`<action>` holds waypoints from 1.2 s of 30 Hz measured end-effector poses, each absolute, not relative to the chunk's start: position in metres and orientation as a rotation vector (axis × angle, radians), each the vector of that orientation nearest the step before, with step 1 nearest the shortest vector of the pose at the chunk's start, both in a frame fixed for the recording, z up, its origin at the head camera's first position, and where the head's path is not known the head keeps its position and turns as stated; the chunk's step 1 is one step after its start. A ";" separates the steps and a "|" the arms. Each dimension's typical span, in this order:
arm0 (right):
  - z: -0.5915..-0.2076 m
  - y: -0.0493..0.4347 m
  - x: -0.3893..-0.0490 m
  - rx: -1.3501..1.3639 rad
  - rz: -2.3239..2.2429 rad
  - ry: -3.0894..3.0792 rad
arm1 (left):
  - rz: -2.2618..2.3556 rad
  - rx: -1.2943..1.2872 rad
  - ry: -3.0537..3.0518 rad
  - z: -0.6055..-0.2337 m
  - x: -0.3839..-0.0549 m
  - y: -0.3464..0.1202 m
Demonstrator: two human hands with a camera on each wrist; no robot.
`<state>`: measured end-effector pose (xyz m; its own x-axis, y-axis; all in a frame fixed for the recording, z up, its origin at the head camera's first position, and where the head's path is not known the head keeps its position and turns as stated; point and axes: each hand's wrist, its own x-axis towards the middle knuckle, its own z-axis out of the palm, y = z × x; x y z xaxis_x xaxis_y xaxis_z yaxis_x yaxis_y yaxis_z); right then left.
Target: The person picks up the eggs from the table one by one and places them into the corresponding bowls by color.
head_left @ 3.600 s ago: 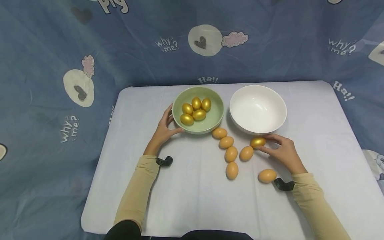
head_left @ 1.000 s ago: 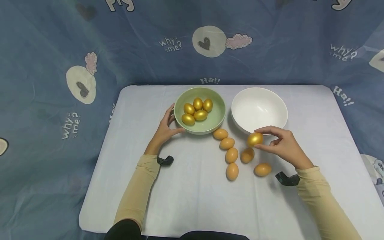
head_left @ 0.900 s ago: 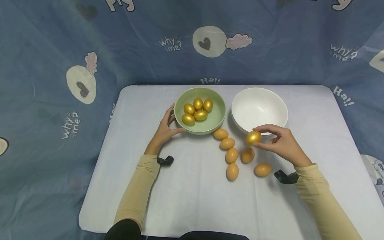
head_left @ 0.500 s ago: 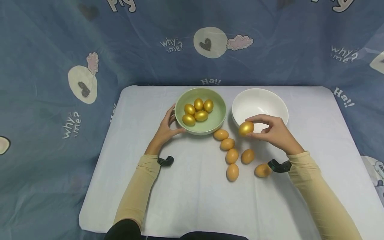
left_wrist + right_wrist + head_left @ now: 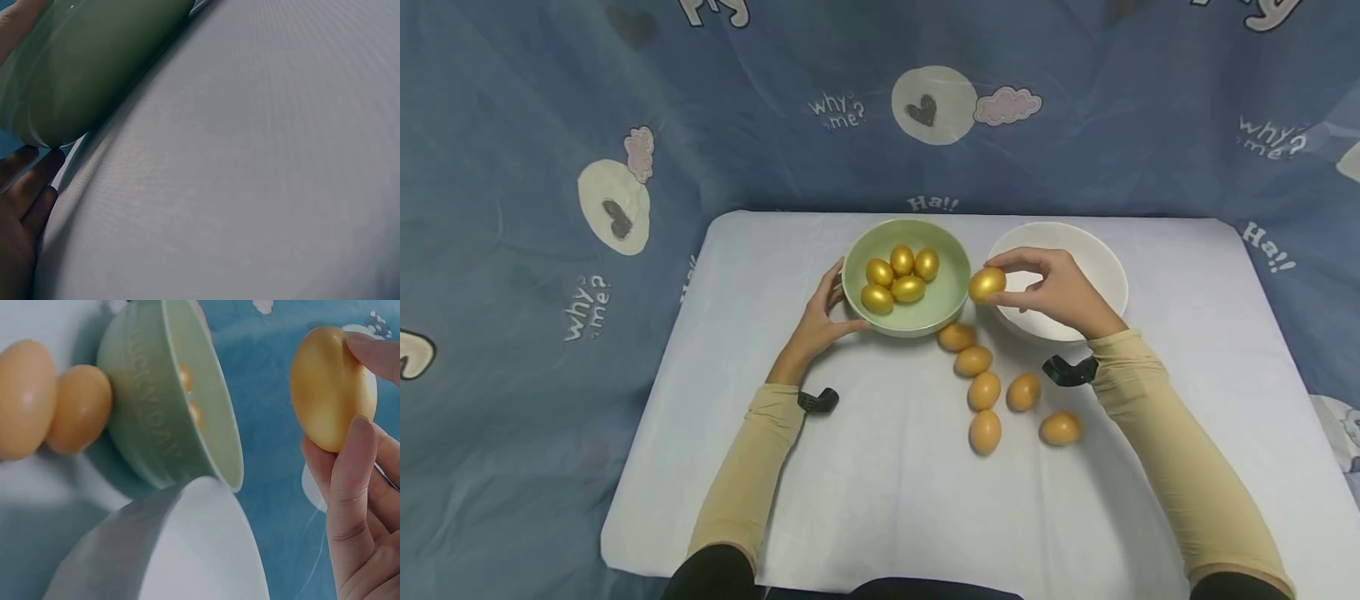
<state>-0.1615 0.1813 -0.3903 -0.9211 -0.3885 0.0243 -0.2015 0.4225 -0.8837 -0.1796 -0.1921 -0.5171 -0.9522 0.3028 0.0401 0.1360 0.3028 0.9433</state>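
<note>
My right hand (image 5: 1051,287) pinches a shiny gold egg (image 5: 987,285) between thumb and fingertips, lifted over the gap between the two bowls. In the right wrist view that same egg (image 5: 331,387) stands clear above the rims. My left hand (image 5: 818,323) holds the left side of a green bowl (image 5: 951,310), thumb at the front and fingers along the side. Several gold eggs (image 5: 908,289) lie inside this bowl. To its right is a white bowl (image 5: 1101,275), partly covered by my right hand. The left wrist view shows fingertips touching the green bowl's wall (image 5: 100,69).
Several light brown eggs (image 5: 985,391) lie in a curved line running forward from the green bowl. Two more, one beside the line (image 5: 1023,392) and one farther right (image 5: 1061,428), rest on the white tablecloth (image 5: 880,483). A blue printed curtain (image 5: 760,142) hangs behind the table.
My right hand has raised the gold egg from beside the brown eggs and carried it up and left, toward the green bowl. My left hand stays on the green bowl.
</note>
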 end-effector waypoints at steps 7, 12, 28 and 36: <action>-0.387 0.164 -0.190 -0.529 -1.448 2.454 | 1.730 0.405 2.410 -0.516 -0.179 -0.192; -0.403 0.149 -0.224 -0.526 -1.405 2.406 | 1.729 0.404 2.403 -0.518 -0.179 -0.193; -0.417 0.095 -0.288 -0.648 -0.803 2.361 | 1.717 0.429 2.425 -0.516 -0.180 -0.193; -0.414 0.074 -0.296 -0.654 -0.506 2.367 | 1.719 0.431 2.424 -0.517 -0.180 -0.194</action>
